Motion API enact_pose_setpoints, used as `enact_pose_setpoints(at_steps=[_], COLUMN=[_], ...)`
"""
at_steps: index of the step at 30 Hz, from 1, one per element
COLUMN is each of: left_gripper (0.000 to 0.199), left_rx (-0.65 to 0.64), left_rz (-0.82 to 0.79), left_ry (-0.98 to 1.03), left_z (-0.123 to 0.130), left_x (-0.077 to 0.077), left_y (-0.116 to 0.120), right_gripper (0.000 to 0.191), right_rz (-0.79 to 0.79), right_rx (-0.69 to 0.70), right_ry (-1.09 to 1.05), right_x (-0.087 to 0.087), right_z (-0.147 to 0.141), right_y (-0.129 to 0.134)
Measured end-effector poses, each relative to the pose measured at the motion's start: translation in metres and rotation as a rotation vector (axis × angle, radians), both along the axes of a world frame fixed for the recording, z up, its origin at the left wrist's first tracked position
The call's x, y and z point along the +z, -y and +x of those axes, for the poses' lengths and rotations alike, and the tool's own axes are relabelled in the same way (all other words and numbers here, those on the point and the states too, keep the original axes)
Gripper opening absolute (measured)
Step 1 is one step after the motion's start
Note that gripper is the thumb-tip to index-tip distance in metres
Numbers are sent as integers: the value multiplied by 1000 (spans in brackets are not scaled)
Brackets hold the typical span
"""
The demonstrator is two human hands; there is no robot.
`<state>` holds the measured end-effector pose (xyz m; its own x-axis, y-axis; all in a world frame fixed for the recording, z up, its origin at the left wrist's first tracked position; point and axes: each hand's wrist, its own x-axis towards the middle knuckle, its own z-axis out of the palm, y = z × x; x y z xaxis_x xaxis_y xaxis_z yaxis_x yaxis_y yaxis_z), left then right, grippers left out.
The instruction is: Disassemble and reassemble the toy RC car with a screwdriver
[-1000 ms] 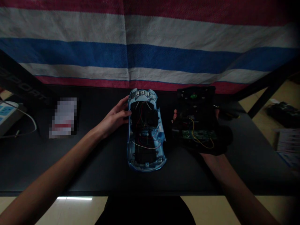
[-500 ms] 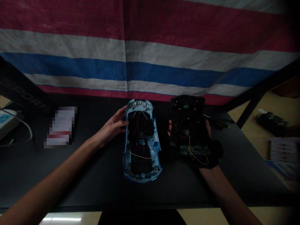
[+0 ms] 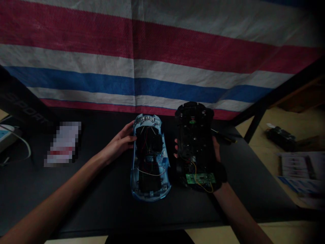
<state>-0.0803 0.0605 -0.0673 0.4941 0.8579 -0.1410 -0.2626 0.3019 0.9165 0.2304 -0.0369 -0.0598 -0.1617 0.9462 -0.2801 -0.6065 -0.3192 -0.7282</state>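
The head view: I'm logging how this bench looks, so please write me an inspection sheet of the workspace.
Surface: black tabletop, dimly lit.
Main things: blue car shell, open side up; beside it, black chassis with green circuit board.
Clutter: screwdriver-like tool right of the chassis; pixelated item, left.
Hands: left hand at the shell's left edge; right hand grips the chassis.
Cables: yellow wire over the circuit board; pale wire across the shell; whitish cable, far left.
Surroundings: striped sheet behind; papers and black object on the floor, right.
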Motion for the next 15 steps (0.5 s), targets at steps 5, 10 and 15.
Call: enact_pose_setpoints(at_steps=[5, 10, 15], left_gripper=[66, 65, 65], left_rx=[-1, -6, -18], left_rz=[18, 14, 32], left_ry=[1, 13, 25], left_z=[-1, -2, -3], left_x=[-4, -6, -4], left_y=[-2, -1, 1], right_gripper=[83, 83, 70], right_rz=[4, -20, -22], right_rx=[23, 18, 80], right_ry=[58, 142, 345], right_x=[-4, 2, 27], right_z=[1, -1, -9], right_y=[0, 4, -1])
